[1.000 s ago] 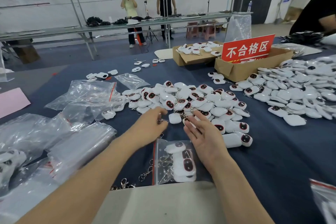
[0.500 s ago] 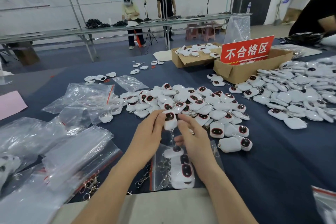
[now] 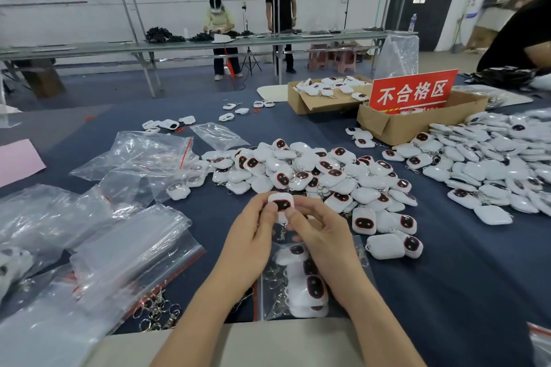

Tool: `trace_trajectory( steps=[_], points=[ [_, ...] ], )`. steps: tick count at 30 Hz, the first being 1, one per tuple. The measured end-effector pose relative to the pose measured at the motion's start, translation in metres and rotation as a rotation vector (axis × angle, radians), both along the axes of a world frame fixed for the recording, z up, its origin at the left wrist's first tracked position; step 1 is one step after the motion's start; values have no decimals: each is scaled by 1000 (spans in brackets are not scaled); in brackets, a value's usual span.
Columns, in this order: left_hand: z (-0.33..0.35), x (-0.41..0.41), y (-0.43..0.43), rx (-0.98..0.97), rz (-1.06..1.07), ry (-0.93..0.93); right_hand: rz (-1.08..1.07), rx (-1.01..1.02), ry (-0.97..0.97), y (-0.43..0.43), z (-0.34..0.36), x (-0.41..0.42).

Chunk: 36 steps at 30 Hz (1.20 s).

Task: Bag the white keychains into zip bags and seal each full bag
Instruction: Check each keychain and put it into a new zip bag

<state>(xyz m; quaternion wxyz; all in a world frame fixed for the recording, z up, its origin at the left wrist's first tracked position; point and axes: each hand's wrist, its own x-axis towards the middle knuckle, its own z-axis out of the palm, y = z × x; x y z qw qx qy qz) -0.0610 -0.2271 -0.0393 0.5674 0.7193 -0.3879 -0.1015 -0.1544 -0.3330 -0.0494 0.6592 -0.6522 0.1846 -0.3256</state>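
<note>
So left hand (image 3: 253,244) and right hand (image 3: 325,235) both pinched one keychain (image 3: 281,205) upright, zip bag (image 3: 264,304) just below them at the tabletop's (image 3: 447,277) near edge.

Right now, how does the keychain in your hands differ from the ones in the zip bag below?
The held white plastic keychain is single, pinched upright between left hand and right hand above the blue table; the bagged white keychains lie stacked in the clear zip bag. The held keychain's chain hangs free; the bagged keychains' rings bunch at the bag's left side. Both have white shells and dark, red-rimmed faces.
</note>
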Motion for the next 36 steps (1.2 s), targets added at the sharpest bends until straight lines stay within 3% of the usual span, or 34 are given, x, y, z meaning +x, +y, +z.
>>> trace_trajectory(
  steps=[13, 23, 36],
  points=[
    [-4, 2, -8, 21, 73, 18, -14, -45, -24, 3, 3, 3],
    [4, -2, -5, -41, -10, -14, 14, 200, -7, 0, 12, 0],
    [10, -3, -2, -19, -89, 51, 12, 251, -38, -4, 6, 1]
  ],
)
